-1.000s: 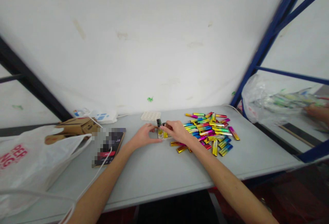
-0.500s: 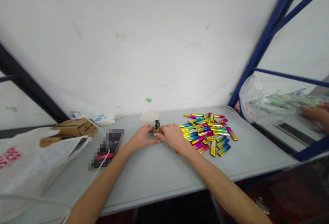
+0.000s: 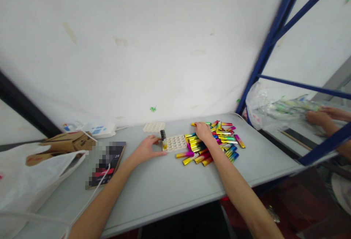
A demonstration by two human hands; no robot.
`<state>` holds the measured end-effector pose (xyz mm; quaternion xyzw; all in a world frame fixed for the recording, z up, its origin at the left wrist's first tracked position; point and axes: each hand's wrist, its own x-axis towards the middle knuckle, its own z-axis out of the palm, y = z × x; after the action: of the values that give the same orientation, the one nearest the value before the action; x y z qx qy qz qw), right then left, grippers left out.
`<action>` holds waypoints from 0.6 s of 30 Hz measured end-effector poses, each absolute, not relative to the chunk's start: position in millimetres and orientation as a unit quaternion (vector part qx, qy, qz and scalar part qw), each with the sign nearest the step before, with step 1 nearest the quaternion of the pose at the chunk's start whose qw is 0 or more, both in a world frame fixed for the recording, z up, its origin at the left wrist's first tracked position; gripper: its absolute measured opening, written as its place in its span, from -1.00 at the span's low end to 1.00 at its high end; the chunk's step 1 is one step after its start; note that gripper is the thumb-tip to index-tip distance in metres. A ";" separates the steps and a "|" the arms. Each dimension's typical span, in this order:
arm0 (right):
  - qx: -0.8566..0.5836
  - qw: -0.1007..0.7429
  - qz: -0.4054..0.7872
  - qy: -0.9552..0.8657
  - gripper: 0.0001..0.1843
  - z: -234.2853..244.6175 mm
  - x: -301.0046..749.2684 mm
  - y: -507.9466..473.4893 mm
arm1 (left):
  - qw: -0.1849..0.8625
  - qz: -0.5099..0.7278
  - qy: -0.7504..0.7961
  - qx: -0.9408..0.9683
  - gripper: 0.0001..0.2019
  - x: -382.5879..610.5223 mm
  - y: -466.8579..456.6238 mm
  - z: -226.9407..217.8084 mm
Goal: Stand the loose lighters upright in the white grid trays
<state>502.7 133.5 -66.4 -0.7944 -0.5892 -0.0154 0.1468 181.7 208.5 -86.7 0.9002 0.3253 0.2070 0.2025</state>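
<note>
A white tray with rows of round holes (image 3: 177,142) lies on the table in front of me. Along its left end stand several small upright pieces with black tops (image 3: 163,135) and shiny gold lower parts. My left hand (image 3: 149,147) is closed round that end, thumb at the front and fingers behind. My right hand (image 3: 203,132) is over the far left part of a pile of shiny metallic lighter-like cases (image 3: 196,147), gold blending into pink, blue and green. Its fingers point down and touch the pile; the fingertips are hidden.
Another white holed tray (image 3: 154,127) lies near the wall. To the left are a dark box (image 3: 109,162), a cardboard box (image 3: 70,142), a white plastic bag (image 3: 35,180) and a cable. Beyond the blue frame (image 3: 271,45), another person's hands (image 3: 318,116) handle a clear bag (image 3: 287,109).
My right hand has left the black-topped pieces and moved right onto the pile, uncovering the tray. My left hand stays at the tray's left end. The view has shifted slightly.
</note>
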 end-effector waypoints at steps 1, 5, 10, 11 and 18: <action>-0.798 0.146 -0.014 -0.585 -0.55 -67.5 503.8 133.8 | 0.202 0.207 0.327 0.900 -0.39 181.7 208.5 -86.9; -0.793 0.150 -0.010 -0.590 -0.63 -65.8 502.0 137.3 | 0.207 0.206 0.326 0.899 -0.37 181.9 207.7 -86.5; -0.731 0.291 -0.007 -0.617 -0.65 -59.7 496.2 141.5 | 0.198 0.207 0.325 0.901 -0.38 182.0 207.3 -86.2; -0.714 0.331 0.003 -0.617 -0.63 -59.3 494.6 141.7 | 0.198 0.208 0.324 0.902 -0.38 182.0 207.3 -86.3; -0.625 0.504 0.095 -0.588 -0.62 -68.5 476.4 143.1 | 0.196 0.211 0.325 0.901 -0.40 182.5 205.8 -86.6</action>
<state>476.4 143.1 -68.5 -0.6252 -0.5880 0.0945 0.5044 182.5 205.8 -86.6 0.9008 0.3249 0.2115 0.1958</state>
